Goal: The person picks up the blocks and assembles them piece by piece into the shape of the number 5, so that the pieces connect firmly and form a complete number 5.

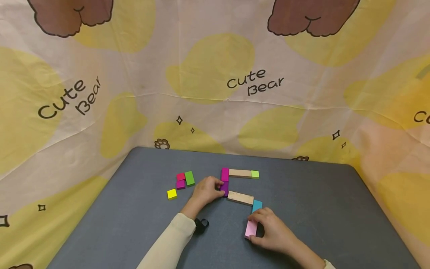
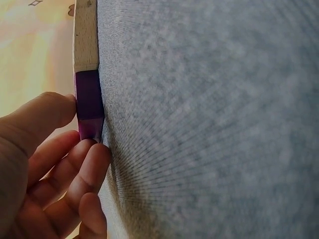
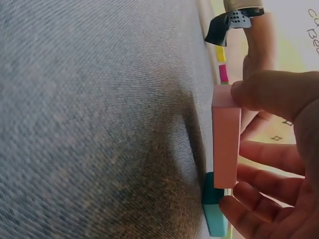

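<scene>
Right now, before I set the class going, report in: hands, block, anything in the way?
Right hand gripping pink block. Left hand holding purple block. Possible obstruction: blue block, just beyond pink's far end.

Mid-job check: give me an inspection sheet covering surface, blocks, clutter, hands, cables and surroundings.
Surface: grey tabletop, looks flat.
Job's things: magenta block, purple block, upper plain block, lime block, lower plain block, blue block, pink block.
Clutter: red cube, magenta cube and green block clustered left; yellow cube apart; black item by the left sleeve.
Hands: left hand holds the purple block; right hand grips the pink block between thumb and fingers.
Cables: nothing seen.
Surroundings: patterned fabric printed "Cute Bear".
</scene>
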A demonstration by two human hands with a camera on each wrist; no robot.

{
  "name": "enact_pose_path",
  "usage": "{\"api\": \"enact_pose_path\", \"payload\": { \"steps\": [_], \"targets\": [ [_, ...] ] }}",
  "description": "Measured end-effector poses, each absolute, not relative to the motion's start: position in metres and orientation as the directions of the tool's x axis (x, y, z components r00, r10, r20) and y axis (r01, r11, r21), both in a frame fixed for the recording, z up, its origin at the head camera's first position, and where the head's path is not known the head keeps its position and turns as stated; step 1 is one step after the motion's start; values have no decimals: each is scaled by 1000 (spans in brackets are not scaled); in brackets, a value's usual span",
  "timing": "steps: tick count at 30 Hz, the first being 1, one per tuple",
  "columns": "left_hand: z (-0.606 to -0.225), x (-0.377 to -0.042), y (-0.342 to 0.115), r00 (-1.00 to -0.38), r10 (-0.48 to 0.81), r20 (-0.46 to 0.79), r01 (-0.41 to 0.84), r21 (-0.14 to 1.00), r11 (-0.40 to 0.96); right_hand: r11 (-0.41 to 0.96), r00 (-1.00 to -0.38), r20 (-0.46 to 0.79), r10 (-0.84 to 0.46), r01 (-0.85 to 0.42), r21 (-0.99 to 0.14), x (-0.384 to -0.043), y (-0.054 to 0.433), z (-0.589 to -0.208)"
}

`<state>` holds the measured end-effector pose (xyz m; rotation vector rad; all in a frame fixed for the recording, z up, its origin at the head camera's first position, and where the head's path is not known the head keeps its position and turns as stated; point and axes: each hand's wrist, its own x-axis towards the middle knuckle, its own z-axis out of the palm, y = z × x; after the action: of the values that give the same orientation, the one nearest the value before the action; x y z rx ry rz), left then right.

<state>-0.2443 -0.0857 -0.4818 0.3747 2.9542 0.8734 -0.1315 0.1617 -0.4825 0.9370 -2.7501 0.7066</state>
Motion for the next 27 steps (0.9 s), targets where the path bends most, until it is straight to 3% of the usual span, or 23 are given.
{"api": "enact_pose_path", "payload": {
  "steps": [21, 27],
  "targets": [
    [-483, -245, -85, -975, 223, 10, 192, 550, 813, 716, -804, 189, -564, -590, -374, -126, 158, -476],
    [-483, -245, -86, -973, 230, 9, 197, 552, 810, 768, -839, 139, -527, -540, -346, -126, 161, -473]
  ]
}}
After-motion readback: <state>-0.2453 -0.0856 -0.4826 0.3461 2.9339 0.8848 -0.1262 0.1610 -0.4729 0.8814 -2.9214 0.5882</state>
